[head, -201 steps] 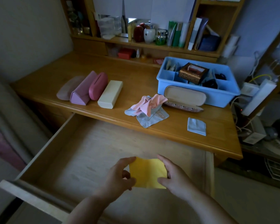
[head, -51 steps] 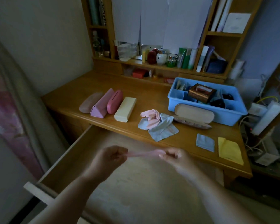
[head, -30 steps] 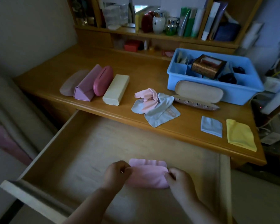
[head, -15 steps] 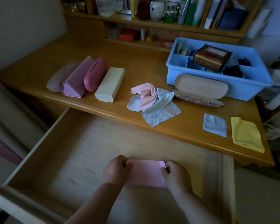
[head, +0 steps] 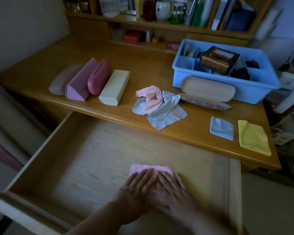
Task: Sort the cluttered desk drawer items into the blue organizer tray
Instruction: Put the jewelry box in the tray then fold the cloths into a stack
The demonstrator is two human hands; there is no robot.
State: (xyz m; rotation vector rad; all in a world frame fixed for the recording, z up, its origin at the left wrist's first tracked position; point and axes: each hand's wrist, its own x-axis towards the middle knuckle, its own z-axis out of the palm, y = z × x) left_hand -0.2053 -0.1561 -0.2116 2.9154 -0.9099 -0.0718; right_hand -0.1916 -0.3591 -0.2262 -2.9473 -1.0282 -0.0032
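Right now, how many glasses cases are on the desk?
5: four side by side at left, mauve pouch, purple triangular, pink, cream; one open case against the blue tray.

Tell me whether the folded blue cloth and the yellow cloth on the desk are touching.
Apart. The head view shows a strip of bare wood between the folded blue cloth and the yellow cloth along their facing edges.

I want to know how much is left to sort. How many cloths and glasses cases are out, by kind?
Folded cloths: 3 (pink under both hands in the drawer, blue, yellow)
Crumpled cloths: 2 (pink, blue-grey)
Closed cases: 4 (mauve pouch, purple, magenta, cream)
Open case: 1
Total: 10
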